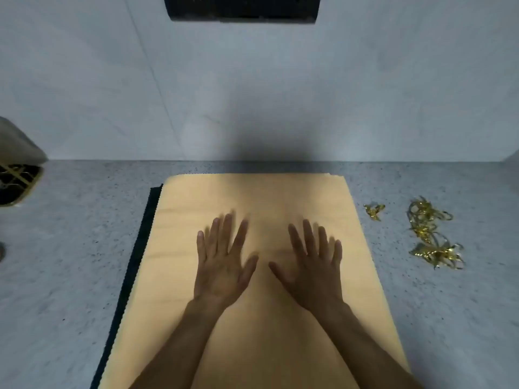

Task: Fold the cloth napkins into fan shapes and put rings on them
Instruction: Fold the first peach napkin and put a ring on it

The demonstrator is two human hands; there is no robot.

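A peach cloth napkin lies spread flat on the grey speckled counter, on top of a stack whose dark lower layers show along its left edge. My left hand and my right hand rest palm down on the middle of the napkin, side by side, fingers straight and spread; both are slightly blurred. A small gold napkin ring lies on the counter just right of the napkin. Farther right sits a tangled pile of gold rings.
A dark napkin edge sticks out under the peach one on the left. A box with a gold and black pattern stands at the far left by the wall. The grey wall rises behind the counter.
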